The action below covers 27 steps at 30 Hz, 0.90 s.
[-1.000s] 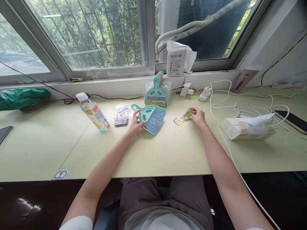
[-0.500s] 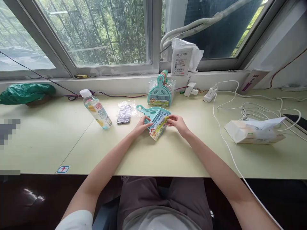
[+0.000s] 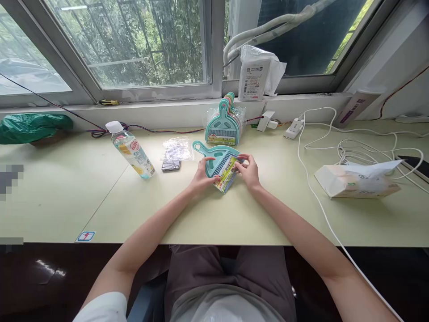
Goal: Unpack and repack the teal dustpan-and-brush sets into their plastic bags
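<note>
A small teal dustpan and brush set [image 3: 217, 157] lies tilted on the table in front of me, its looped handle pointing to the upper left. Dark bristles show along its wide lower edge, partly covered by a yellow printed label [image 3: 226, 171]. My left hand [image 3: 202, 175] grips the set from the left, thumb on the label's lower end and fingers at the pan's side. From the other side my right hand [image 3: 248, 170] pinches the label's upper right end and the pan's edge. Fingertips under the set are hidden.
Behind stands a stack of similar dustpan sets [image 3: 222, 123] in clear plastic. To the left are a phone [image 3: 171, 164] partly under plastic bags [image 3: 179, 149] and a drink bottle [image 3: 133, 152]. A tissue pack [image 3: 357, 181] and white cables [image 3: 355, 150] lie on the right.
The label has moved up and now lies across the bristles, with bristle tips showing below it. Both hands have shifted slightly along the set's edges, still holding it.
</note>
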{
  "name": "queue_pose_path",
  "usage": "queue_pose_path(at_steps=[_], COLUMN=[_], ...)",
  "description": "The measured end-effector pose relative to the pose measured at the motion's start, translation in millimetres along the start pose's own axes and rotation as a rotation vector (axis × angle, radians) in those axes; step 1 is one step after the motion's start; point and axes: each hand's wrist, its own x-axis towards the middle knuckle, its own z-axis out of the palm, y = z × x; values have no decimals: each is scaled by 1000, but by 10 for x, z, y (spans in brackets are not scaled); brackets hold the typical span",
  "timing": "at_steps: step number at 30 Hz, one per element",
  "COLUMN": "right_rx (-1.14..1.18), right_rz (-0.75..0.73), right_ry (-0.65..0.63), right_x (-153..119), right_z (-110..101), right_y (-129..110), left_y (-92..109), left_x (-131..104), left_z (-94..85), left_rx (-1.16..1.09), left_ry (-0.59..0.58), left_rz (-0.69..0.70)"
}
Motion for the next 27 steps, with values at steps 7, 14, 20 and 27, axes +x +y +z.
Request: queue_pose_path(at_steps=[7, 14, 20, 27], right_rx=[61, 408, 363, 355], right_rz=[68, 250, 268, 253], right_ry=[110, -402, -395, -362], right_x=[-41, -147, -151, -146], right_z=[63, 176, 134, 152], right_y=[-15, -75, -77, -79], left_y=[23, 58, 46, 2], left_x=[3, 23, 29, 29], left_z=[-6, -74, -101, -95], left_rx=[-26, -7, 46, 125], left_ry=[29, 83, 73, 94], left_rz=[57, 67, 76, 79])
